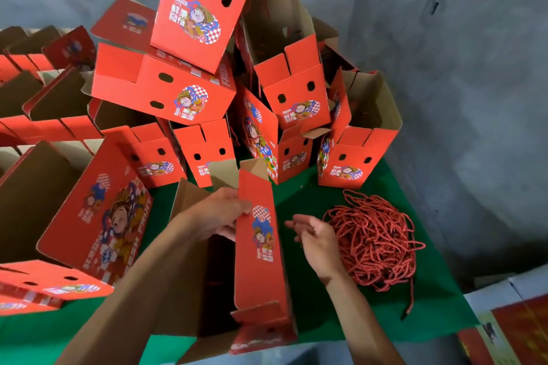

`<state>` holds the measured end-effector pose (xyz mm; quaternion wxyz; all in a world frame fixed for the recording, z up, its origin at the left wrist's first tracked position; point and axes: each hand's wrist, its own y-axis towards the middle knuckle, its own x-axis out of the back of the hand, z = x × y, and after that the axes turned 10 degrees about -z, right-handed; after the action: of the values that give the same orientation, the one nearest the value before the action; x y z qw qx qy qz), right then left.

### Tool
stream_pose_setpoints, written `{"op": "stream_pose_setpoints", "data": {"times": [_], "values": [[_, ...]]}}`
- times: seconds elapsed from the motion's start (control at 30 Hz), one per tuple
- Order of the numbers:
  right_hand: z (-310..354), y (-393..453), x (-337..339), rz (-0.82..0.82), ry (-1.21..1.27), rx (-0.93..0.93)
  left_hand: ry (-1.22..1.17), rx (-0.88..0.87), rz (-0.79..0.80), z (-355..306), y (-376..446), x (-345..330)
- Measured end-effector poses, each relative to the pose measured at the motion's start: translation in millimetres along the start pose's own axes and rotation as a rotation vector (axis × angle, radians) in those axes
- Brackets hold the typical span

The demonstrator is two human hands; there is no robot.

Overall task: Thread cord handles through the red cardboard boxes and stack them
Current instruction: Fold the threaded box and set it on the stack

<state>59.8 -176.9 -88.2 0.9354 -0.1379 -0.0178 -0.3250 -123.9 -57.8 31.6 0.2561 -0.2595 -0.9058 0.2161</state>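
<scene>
Green worktop (341,299) filling lower frame, grey wall behind.

Big heap of red boxes (189,89) piled at rear centre, tilted every way, w/ oval holes in side panels and cartoon print; one box (197,6) perched on top, leaning, two holes showing. More open boxes (44,115) in rows at far L, brown insides up. Large flattened box (98,216) lying slanted at L, printed face up, "FRESH FRUIT" along its edge.

Near centre, open red box (258,249) standing on worktop btwn the two hands, flaps up, narrow printed side facing R, brown interior dark. No cord seen through it; holes hard to make out from this angle.

Tangle of red twisted cords (375,241) heaped on worktop at R, just beside R hand, one loose end trailing toward front edge.

Printed cartons (510,323) at lower-R corner, off the green cover, partly cut by frame.

L hand (221,213): grip closed on top edge of near box's side panel, thumb over printed face, fingers behind.

R hand (315,234): grip wide, fingers loosely spread, holding nothing, hovering above worktop btwn box and cord pile, touching neither as far as can be told.
</scene>
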Motion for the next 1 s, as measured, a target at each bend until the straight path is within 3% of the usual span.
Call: {"op": "stream_pose_setpoints", "data": {"times": [0.23,0.43,0.8,1.0], "values": [[-2,-4,-18,0.031,0.147,-0.020,0.349,-0.049,-0.035,-19,-3,29],[-5,-8,-21,0.120,-0.008,0.103,0.455,-0.152,-0.076,-6,-9,29],[-5,-9,-23,0.087,0.125,-0.005,0.197,-0.188,-0.133,19,-9,8],[-7,-8,-24,0.090,0.214,-0.041,-0.034,-0.067,-0.144,31,-3,-6]]}}
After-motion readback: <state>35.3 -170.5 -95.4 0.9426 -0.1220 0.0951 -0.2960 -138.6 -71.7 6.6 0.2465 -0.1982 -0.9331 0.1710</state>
